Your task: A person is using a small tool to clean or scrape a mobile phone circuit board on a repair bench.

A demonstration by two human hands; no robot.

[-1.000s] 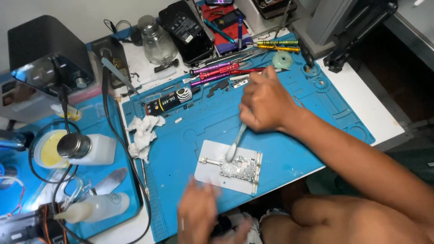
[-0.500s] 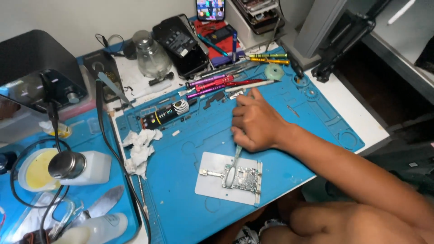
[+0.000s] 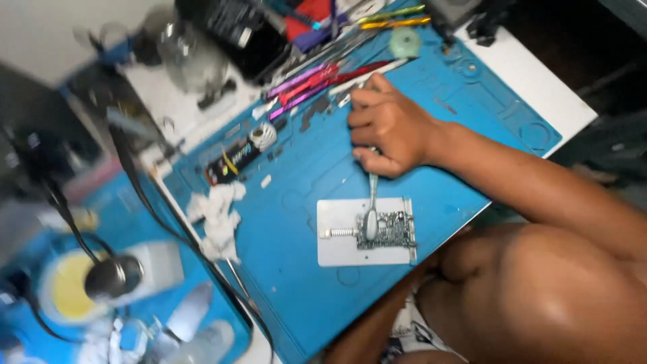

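Circuit board [image 3: 386, 230] lay on a plate [image 3: 340, 249] upon the mat [image 3: 303, 283], brush [image 3: 371, 216] head resting on it. Crumpled tissue [image 3: 219, 212] lay left of the plate. Screwdrivers [image 3: 310, 84] lay behind, at the mat's far edge.

Blue work mat [image 3: 303, 283], white holder plate [image 3: 337, 251], grey-green circuit board [image 3: 389, 231], pink and purple screwdrivers [image 3: 306, 81], white crumpled tissue [image 3: 219, 212]

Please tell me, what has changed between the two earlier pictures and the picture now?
The left hand, which hovered blurred near the front edge of the blue mat one second ago, has gone out of view. The camera has tilted, so everything sits shifted and blurred. The right hand still grips the brush, whose head stays on the circuit board clamped on the white holder plate. The crumpled tissue lies as before.
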